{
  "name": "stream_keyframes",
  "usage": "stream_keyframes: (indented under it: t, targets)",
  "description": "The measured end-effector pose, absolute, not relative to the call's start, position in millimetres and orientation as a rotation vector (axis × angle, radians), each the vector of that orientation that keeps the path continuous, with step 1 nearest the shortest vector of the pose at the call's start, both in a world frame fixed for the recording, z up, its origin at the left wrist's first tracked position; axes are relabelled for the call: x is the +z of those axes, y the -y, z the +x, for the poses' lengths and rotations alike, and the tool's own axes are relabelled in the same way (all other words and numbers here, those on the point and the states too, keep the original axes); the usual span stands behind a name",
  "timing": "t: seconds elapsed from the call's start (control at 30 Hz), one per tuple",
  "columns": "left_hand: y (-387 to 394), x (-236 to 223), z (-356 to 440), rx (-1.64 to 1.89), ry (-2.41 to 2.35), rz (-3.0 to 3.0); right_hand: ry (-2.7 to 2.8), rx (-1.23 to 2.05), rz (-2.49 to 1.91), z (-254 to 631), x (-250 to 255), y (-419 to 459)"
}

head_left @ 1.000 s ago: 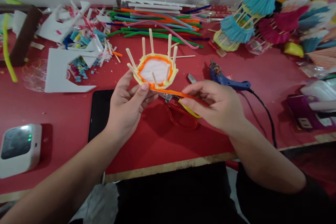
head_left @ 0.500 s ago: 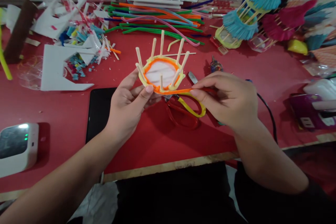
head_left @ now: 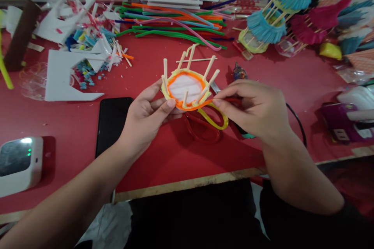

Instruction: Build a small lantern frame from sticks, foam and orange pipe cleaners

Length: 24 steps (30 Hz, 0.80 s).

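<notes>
My left hand (head_left: pixel 154 111) grips the near left rim of a round craft base (head_left: pixel 187 86) with a white middle, a pale yellow edge and several wooden sticks standing up around it. Orange pipe cleaner (head_left: pixel 195 107) lines the inside of the ring and also runs along its near outer side. Its free end is pinched between thumb and forefinger of my right hand (head_left: pixel 245 105), to the right of the base. Beneath them on the red table lie scissors with a yellow and a red handle (head_left: pixel 223 124). Fingers of my left hand under the base are partly hidden.
A black phone (head_left: pixel 112 124) lies by my left wrist, and a white device (head_left: pixel 20 163) sits farther left. Behind are foam scraps (head_left: pixel 58 78) and coloured pipe cleaners (head_left: pixel 175 21). Blue paper-roofed models (head_left: pixel 267 27) stand back right, near a purple box (head_left: pixel 336 120).
The base has shifted right and slightly toward me, closer to my right hand, with its sticks turned a little. The orange stretch between the two hands is shorter.
</notes>
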<state>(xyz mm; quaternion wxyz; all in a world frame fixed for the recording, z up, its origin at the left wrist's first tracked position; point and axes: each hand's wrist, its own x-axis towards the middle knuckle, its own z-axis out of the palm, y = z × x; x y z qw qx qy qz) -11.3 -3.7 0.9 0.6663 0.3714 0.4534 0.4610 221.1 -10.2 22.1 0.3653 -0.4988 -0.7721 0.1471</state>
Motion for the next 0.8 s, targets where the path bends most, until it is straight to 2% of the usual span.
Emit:
stream_keyframes:
  t: [0.43, 0.8]
  targets:
    - [4.4, 2.1, -11.3, 0.980, -1.027, 0.859, 1.950, 0.486, -1.312, 226.7, 17.2, 7.2]
    - [4.4, 3.9, -11.5, 0.924, -1.032, 0.848, 2.014, 0.453, -1.249, 231.4, 17.7, 3.8]
